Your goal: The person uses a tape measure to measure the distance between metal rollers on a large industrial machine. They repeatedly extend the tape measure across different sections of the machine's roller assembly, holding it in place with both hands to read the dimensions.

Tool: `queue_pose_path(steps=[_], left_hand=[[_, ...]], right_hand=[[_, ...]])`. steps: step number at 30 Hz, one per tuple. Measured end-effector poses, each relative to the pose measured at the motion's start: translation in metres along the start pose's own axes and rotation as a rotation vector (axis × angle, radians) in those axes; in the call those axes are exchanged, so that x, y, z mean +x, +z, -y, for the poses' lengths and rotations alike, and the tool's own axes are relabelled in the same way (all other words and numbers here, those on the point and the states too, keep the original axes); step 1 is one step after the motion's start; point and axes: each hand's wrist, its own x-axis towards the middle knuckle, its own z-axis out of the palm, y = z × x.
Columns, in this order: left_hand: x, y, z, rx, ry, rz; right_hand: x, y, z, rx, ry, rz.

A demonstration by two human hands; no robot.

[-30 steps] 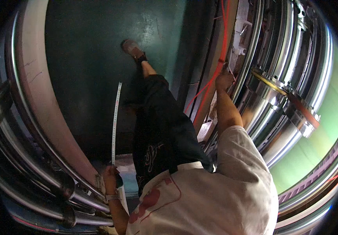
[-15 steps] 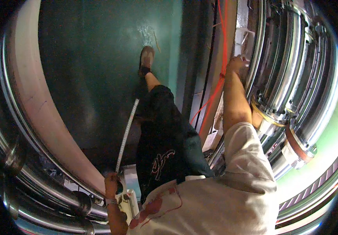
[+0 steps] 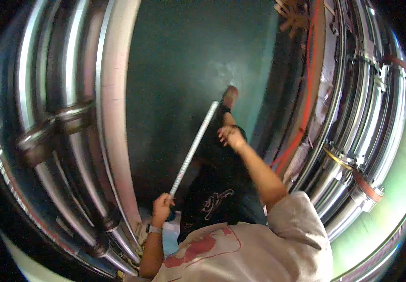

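We saw the long, narrow white metal tape-measure blade [image 3: 194, 147] stretched out above the dark green, smooth floor [image 3: 174, 61], running slantwise up and to the right from the person's left hand [image 3: 162, 206]. Its free end stood just beside the brown shoe [image 3: 231, 96]; we could not tell whether that end touched the floor. The left fingers were curled closed around the near end, and below them showed part of a small dark body [image 3: 171, 215], which we took for the case.

We judged the blade light and springy, stiff enough along its length to reach out unsupported, yet liable to buckle under a sideways knock. Its face was probably slick and its edges thin, so we favoured a hold at the case, with the thumb flat on the blade.

The right hand [image 3: 232, 137] hung over the black trousers [image 3: 212, 181], to the right of the blade and apart from it. Its fingers, blurred, looked loosely parted and held nothing that we could see.

Farther out, we noted shiny metal cylinders [image 3: 83, 162] beyond a pale, upright beam [image 3: 115, 98] on the left, and a bright red cord [image 3: 310, 70] along the right.
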Motion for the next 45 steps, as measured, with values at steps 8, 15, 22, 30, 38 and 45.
queue_pose_path(steps=[8, 15, 22, 30, 38, 45], left_hand=[[-0.027, 0.004, -0.052, -0.305, -0.023, -0.076], [-0.005, -0.016, -0.101, -0.347, 0.109, -0.059], [-0.012, -0.045, -0.165, -0.425, 0.23, -0.169], [-0.112, -0.1, -0.148, -0.315, 0.165, -0.5], [-0.238, -0.134, -0.055, -0.257, -0.038, -0.632], [-0.274, -0.148, -0.026, -0.387, 0.125, -0.762]], right_hand=[[-0.112, 0.174, 0.103, 0.375, -0.065, 0.384], [-0.116, 0.173, 0.166, 0.088, -0.205, 0.262], [-0.086, 0.18, 0.286, 0.093, -0.289, 0.246], [-0.076, 0.259, 0.43, 0.091, -0.591, 0.349], [-0.087, 0.358, 0.364, -0.197, -0.713, 0.504], [-0.069, 0.404, 0.351, -0.418, -1.306, 0.019]])
